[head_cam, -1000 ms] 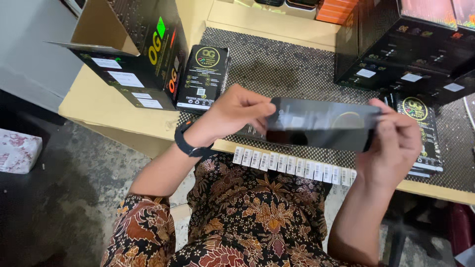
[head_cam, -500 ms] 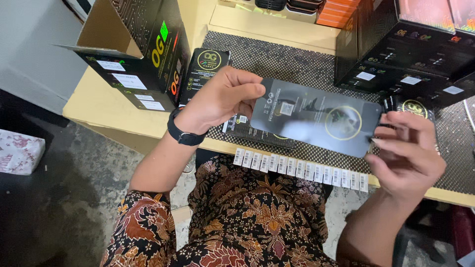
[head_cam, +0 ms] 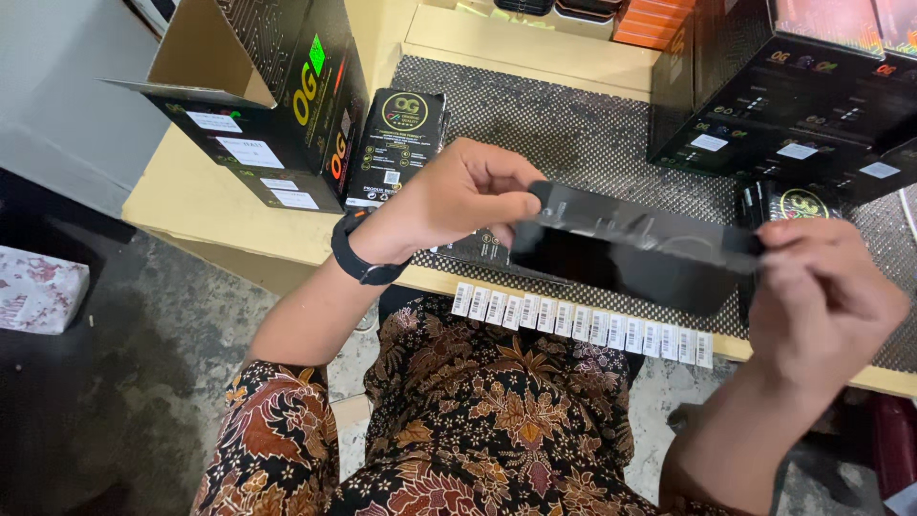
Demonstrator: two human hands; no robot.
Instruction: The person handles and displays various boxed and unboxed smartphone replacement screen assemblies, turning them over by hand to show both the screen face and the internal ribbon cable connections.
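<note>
I hold a flat, long black packet [head_cam: 630, 250] sideways over the table's near edge. My left hand [head_cam: 468, 196], with a black watch on the wrist, pinches its left end. At its right end, my right hand [head_cam: 821, 296] grips it with curled fingers. The packet is tilted so I see its dark glossy face almost edge-on. Under it lies another black packet [head_cam: 478, 250] on the mat. A strip of white barcode stickers [head_cam: 583, 323] runs along the table edge just below my hands.
An open black carton [head_cam: 277, 105] stands at the left with a black packet [head_cam: 396, 143] leaning beside it. Stacked black boxes [head_cam: 802, 96] fill the back right. A dotted black mat [head_cam: 573, 124] covers the yellow table [head_cam: 210, 205]. Orange boxes [head_cam: 654, 19] sit at the far edge.
The packet has turned from showing its printed face to nearly edge-on. My right hand has closed more firmly on its right end.
</note>
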